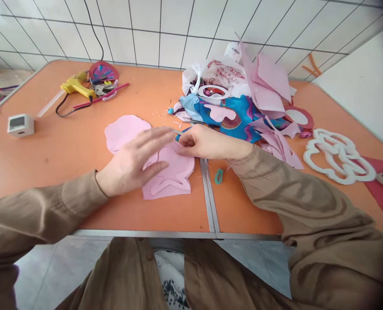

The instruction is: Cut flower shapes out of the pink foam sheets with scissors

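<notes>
My left hand [136, 161] hovers over or rests on the pink sheets, its fingers stretched out and thumb apart; contact is hard to tell. Beneath it lies a pink sheet [167, 193] with a cut-out pink shape [175, 165] on top. My right hand [199, 142] is closed in a pinch at the upper edge of this shape. A thin pale, stick-like end shows by its fingertips, beside a bit of blue; what it grips is mostly hidden. A scalloped pink cut-out [123, 131] lies left of the hands.
Behind are a yellow glue gun [78, 86], keys [103, 89] and a white cube [21, 125]. Blue printed fabric [243, 118], a plastic bag [225, 71] and pink scraps [275, 142] pile up right. A green clip [218, 176] and white cut-outs [338, 157] lie nearer.
</notes>
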Available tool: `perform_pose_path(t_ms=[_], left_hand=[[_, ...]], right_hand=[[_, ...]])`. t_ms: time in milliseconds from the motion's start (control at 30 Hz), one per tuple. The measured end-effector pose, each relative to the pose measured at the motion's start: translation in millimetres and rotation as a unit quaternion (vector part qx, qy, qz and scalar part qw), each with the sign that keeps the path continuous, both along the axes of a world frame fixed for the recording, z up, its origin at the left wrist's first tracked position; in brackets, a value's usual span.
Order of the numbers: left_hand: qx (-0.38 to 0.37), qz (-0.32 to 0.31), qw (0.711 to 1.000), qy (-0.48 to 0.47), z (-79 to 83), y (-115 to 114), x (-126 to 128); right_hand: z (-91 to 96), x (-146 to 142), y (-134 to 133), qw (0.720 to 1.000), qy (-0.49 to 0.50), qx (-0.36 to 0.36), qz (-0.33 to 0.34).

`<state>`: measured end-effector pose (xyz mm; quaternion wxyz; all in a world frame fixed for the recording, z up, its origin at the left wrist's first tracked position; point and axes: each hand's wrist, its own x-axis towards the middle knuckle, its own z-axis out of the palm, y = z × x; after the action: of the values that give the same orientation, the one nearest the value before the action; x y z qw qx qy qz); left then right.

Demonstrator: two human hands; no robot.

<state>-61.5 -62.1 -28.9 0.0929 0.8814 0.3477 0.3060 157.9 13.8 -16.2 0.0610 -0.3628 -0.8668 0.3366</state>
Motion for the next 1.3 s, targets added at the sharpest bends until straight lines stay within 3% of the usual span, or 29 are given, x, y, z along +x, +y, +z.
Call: perform_pose_path(t_ms=[33, 100, 233, 333, 533, 800, 933, 1167, 1300], left_hand=[[-0.061, 0.049, 0.997, -0.026, 5.5, 4.9, -0.2], [-0.213, 0.090, 0.968, -0.095, 15.8, 14.3, 0.6], [-0.475, 0.067, 0.865, -0.150, 27.2, 23.9, 7.1], [-0.559, 0.061, 0.809, -0.172, 28.1, 21.9, 12.7], [-0.530, 0.081, 0.827, -0.172, 24.6, 15.3, 16.1], [-0.505, 0.047, 0.846, -0.164, 20.3, 17.4, 12.1], [-0.488, 0.057, 0.859, -0.146, 23.4, 17.0, 12.5], [-0.492, 0.074, 0.855, -0.147, 26.6, 15.9, 12.0], [-0.487, 0.091, 0.856, -0.148, 25.3, 16.3, 12.6]], right_hand=[[3.6, -0.2, -1.9, 1.000, 0.006, -0.006, 0.005], [10.7, -0.2, -6.3, 0.999, 0.023, -0.014, 0.020], [20.2, 0.3, -15.4, 0.997, 0.052, -0.029, 0.039], [23.1, -0.3, -20.6, 0.997, 0.058, -0.026, 0.036], [26.8, -2.5, -27.2, 0.998, 0.054, -0.033, 0.026], [23.9, 0.5, -19.3, 0.987, 0.084, -0.135, 0.039], [26.9, 5.3, -16.5, 0.980, 0.101, -0.173, -0.006], [25.6, 2.3, -19.0, 0.986, 0.081, -0.137, 0.055], [22.0, 0.0, -21.2, 0.988, 0.091, -0.116, 0.051]])
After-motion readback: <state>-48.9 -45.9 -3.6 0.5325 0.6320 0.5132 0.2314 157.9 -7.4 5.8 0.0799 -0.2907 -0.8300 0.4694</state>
